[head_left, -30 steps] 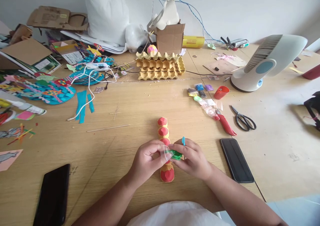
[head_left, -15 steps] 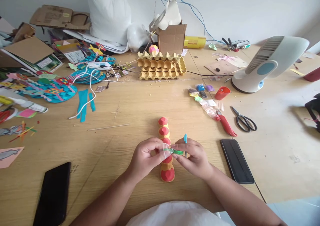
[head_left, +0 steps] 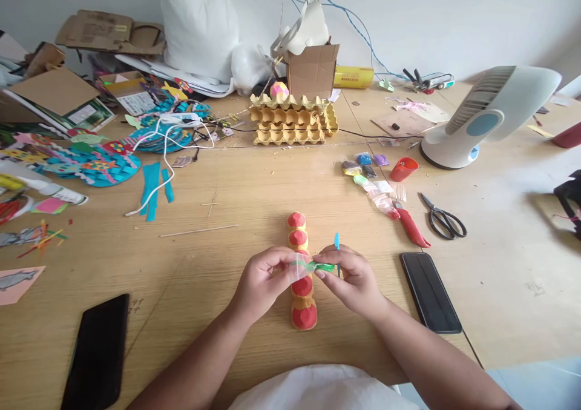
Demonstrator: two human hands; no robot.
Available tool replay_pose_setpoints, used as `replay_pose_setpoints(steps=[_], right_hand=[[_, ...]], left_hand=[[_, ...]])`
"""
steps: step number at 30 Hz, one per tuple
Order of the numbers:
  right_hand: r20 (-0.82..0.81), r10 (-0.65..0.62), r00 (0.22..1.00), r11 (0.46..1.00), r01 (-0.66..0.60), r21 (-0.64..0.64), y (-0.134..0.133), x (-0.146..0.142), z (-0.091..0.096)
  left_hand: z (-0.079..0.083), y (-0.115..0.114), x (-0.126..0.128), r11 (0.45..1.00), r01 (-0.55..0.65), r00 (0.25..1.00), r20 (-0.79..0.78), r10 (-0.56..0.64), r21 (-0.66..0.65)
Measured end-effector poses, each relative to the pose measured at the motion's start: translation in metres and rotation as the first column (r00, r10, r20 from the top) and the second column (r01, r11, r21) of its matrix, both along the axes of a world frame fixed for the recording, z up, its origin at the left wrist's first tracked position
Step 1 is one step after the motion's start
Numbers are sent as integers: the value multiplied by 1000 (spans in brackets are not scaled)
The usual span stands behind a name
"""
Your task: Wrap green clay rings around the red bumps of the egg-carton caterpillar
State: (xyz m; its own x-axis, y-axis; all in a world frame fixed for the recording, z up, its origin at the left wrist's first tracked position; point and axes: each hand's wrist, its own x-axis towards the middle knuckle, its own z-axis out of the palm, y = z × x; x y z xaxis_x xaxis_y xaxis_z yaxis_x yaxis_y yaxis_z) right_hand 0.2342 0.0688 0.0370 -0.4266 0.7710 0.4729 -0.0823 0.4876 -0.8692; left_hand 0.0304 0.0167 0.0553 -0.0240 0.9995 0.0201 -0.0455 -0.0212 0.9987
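A small clear plastic bag (head_left: 305,266) with bright green material inside is stretched between my two hands. My left hand (head_left: 267,277) pinches the bag's clear end between thumb and fingers. The green end is gripped by my right hand (head_left: 351,277), which also has a slim blue tool (head_left: 336,241) upright between its fingers; the tool's lower part is mostly hidden. Beneath the hands, a strip of egg carton cups (head_left: 303,316) painted red and yellow lies on the table, partly covered by the bag and fingers.
Phones lie at left (head_left: 96,352) and right (head_left: 431,292). Scissors (head_left: 447,222), a red-handled cutter (head_left: 413,227), a red cup (head_left: 403,169) and small coloured packets (head_left: 364,159) sit to the right. Egg cartons (head_left: 290,132) and a white fan (head_left: 481,125) stand farther back.
The bag has turned slightly and more of its clear part shows between my hands. My right fingers have shifted a little along the green end, and the blue tool has risen slightly.
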Motion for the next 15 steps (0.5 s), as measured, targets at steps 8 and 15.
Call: replay_pose_setpoints(steps=[8,15], right_hand=[[-144,-42,989,916,-20,-401,0,-1,0],[-188,-55,981,904,-31,-425,-1,-3,-2]], left_hand=[[-17,8,-6,955,-287,932,210,297,-77],[-13,2,-5,974,-200,962,212,174,107]])
